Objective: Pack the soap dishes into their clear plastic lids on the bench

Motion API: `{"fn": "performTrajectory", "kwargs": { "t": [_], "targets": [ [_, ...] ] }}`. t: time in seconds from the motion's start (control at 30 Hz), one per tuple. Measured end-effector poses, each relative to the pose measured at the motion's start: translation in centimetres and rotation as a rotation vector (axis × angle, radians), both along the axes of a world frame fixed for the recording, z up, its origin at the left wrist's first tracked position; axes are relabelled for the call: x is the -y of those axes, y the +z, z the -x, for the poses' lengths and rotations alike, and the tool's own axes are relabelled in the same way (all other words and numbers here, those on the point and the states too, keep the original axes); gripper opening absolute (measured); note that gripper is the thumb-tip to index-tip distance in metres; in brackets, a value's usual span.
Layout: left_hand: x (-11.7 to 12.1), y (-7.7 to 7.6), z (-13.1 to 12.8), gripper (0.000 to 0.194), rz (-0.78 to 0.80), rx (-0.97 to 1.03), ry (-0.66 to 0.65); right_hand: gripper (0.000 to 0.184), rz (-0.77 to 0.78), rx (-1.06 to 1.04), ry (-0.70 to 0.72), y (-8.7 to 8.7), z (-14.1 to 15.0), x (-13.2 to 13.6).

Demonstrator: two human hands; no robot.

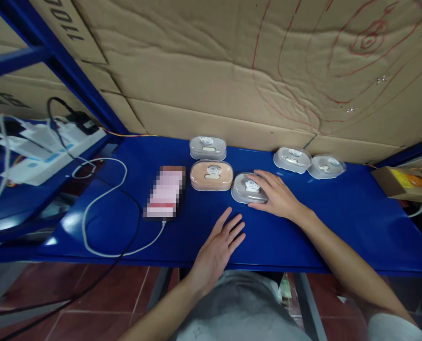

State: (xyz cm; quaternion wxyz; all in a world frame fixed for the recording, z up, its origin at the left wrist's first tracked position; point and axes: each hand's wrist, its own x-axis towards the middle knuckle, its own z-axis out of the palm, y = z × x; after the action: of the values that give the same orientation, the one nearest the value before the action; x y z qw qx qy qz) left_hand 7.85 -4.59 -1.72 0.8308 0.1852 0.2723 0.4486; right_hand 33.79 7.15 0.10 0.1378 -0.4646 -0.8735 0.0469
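My right hand (278,194) is wrapped round the right end of a grey oval plastic case (242,190) with a clear lid and a round white label. The case rests on the blue table. Just left of it lies a similar peach case (211,182), and behind that one a grey case (208,148). Nearer the table's front edge, my left hand (219,246) is open, fingers spread, with nothing in it. Two more pale grey cases, a left one (291,160) and a right one (326,166), sit side by side at the back right.
A phone (165,193) lies left of the cases, its white charging cable (85,218) looping over the blue table (285,241). A power strip (50,156) with plugs is at far left. Cardboard (196,71) walls the back; a small box (406,184) stands at right.
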Motion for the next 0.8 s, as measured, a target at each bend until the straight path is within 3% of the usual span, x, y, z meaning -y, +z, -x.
{"fn": "performTrajectory", "kwargs": {
  "t": [0.1,0.2,0.33,0.4,0.43,0.5,0.6,0.67,0.8],
  "targets": [
    [0.6,-0.5,0.0,0.059,-0.134,-0.143,0.065,0.089,-0.011,-0.019,0.047,0.3,-0.6,-1.5],
    [0.8,-0.4,0.8,0.051,-0.356,-0.435,0.126,0.069,-0.039,-0.106,-0.009,1.1,-3.0,-3.2],
    [-0.7,1.7,1.7,0.060,-0.888,-1.147,0.103,0.065,-0.143,0.081,-0.360,1.3,-6.8,-5.3],
    [-2.4,3.2,1.3,0.059,-1.191,-1.481,0.080,0.068,-0.132,0.216,-0.462,1.0,-7.9,-5.7],
    [-3.4,3.8,0.9,0.060,-1.254,-1.643,0.076,0.068,-0.125,0.251,-0.478,0.8,-8.2,-5.6],
    [-5.7,4.5,-0.1,0.071,-1.278,-1.877,0.071,0.066,-0.125,0.269,-0.475,0.5,-8.3,-4.7],
    [-9.0,4.3,-1.2,0.079,-1.227,-2.053,-0.032,0.061,-0.185,0.283,-0.471,0.4,-8.2,-1.7],
    [-10.7,3.7,-1.7,0.077,-1.191,-2.068,-0.093,0.059,-0.227,0.296,-0.480,0.4,-8.3,1.1],
    [-12.3,2.5,-3.3,0.076,-1.187,-1.959,-0.039,0.057,-0.222,0.244,-0.470,0.4,-8.4,7.3]
  ]
}}
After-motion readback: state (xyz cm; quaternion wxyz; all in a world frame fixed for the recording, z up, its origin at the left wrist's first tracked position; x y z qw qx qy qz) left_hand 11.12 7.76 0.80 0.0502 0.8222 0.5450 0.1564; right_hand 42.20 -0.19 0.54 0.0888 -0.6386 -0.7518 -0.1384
